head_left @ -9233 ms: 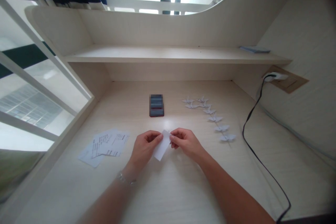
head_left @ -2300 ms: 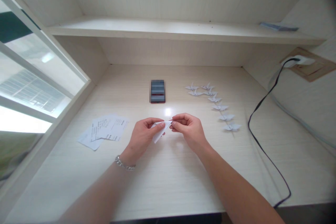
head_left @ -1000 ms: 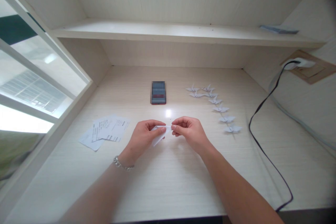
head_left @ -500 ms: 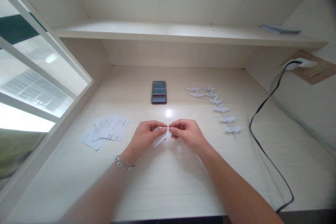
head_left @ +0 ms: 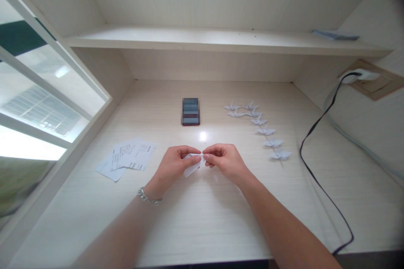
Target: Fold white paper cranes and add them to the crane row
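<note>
Above the middle of the desk, a small folded piece of white paper (head_left: 192, 170) is pinched between thumb and fingers of my left hand (head_left: 175, 163). My right hand (head_left: 225, 159) pinches the paper's right end, its fingertips nearly meeting those of the left. Both hands partly cover the paper, so its exact folds cannot be made out. Several white paper cranes (head_left: 265, 131) lie in a curved row on the desk, to the right of and beyond my right hand. Left of my left hand lie fanned sheets of printed paper (head_left: 139, 154).
A phone (head_left: 190, 112) with a blurred screen lies beyond my hands. At the right, a black cable (head_left: 311, 172) runs from a plug (head_left: 362, 75) in the wall socket down to the desk's front edge. A shelf (head_left: 189, 42) spans the back; a window (head_left: 47, 80) is at left.
Both hands hold almost the same place and grip on the paper. The view has shifted very slightly; nothing else has visibly moved.
</note>
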`<state>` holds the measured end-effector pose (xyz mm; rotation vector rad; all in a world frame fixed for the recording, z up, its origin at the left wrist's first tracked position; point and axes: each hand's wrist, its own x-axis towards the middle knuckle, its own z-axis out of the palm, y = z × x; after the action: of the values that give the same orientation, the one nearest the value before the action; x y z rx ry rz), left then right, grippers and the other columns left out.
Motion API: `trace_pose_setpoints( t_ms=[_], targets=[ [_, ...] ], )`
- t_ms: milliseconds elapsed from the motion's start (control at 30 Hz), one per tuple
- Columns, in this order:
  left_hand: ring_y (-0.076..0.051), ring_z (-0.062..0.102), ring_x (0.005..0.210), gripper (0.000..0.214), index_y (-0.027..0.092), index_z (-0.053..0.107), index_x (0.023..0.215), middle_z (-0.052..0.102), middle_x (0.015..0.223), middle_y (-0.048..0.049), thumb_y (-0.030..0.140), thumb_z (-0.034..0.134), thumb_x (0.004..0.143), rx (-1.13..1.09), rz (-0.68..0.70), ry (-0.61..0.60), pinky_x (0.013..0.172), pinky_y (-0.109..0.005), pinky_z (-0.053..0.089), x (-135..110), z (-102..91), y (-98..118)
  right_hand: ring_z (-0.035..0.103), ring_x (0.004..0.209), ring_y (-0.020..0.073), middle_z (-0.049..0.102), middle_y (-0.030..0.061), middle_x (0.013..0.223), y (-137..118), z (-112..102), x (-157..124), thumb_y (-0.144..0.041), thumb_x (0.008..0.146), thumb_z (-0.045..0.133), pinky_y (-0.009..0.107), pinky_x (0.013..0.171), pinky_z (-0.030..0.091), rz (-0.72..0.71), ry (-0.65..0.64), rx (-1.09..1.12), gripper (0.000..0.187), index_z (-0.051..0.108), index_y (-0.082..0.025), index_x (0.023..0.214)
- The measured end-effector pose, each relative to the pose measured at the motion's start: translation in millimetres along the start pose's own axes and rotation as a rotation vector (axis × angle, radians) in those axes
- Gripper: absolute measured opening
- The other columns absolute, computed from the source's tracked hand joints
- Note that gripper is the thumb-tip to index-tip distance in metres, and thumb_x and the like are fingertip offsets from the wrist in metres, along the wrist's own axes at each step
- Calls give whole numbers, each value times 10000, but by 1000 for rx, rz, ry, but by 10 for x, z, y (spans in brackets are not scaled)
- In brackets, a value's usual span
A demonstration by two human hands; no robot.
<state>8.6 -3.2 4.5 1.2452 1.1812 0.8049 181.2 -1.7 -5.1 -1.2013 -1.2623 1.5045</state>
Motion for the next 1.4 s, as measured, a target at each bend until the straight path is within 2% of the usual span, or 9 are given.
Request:
trace_pose_setpoints(
  t_ms=[233,500,633,733,867,1000,1267,1400],
  targets=[
    [-179,617,626,252,144,681,833,690,724,-79,338,672,672,-45,-12,-3,544,-256,449,-10,6,12,621,568,141,644,29,605,-38,-31,-27,-272,670,681,267,547,508,15,-33,23,185,672,-128,787],
    [-148,581,566,264,124,661,831,660,648,-52,313,699,651,-153,-52,15,496,-230,413,-5,-25,39,613,567,137,641,18,604,-110,-122,-16,-258,634,710,268,547,496,1,9,67,225,654,-134,813],
    [-134,566,560,274,121,650,860,661,659,-51,304,696,661,-163,-53,39,481,-217,394,-8,-59,38,595,568,128,648,30,637,-156,-180,-14,-254,617,722,264,551,488,-23,83,59,230,655,-131,799],
    [-133,563,554,269,119,651,852,657,647,-49,305,696,662,-145,-56,31,479,-218,393,-9,-58,43,596,599,130,657,44,694,-146,-166,-19,-293,664,689,268,573,492,-31,60,56,219,651,-139,815],
    [-147,584,572,262,124,660,841,661,649,-49,304,701,655,-120,-51,25,506,-231,418,-6,-34,48,587,598,126,654,59,710,-91,-103,-19,-368,756,592,267,569,488,-16,-22,-20,237,643,-136,760],
    [-155,597,589,256,129,665,837,667,676,-53,302,703,652,-118,-45,29,523,-239,435,-5,-35,31,585,587,129,649,58,685,-60,-78,-20,-346,768,573,260,557,479,-8,-71,-106,223,629,-133,730],
    [-162,599,587,265,124,664,835,659,672,-56,305,707,647,-137,-74,26,511,-243,431,4,-34,32,569,572,124,632,33,655,-76,-73,-63,-290,829,470,235,528,430,-56,-80,-335,212,595,-159,718],
    [-148,583,568,260,121,664,827,651,652,-52,293,715,639,-173,-85,26,489,-229,413,13,-54,40,558,575,120,622,23,640,-98,-139,-64,-289,837,459,232,538,414,-103,-68,-416,223,590,-167,704]
  ],
)
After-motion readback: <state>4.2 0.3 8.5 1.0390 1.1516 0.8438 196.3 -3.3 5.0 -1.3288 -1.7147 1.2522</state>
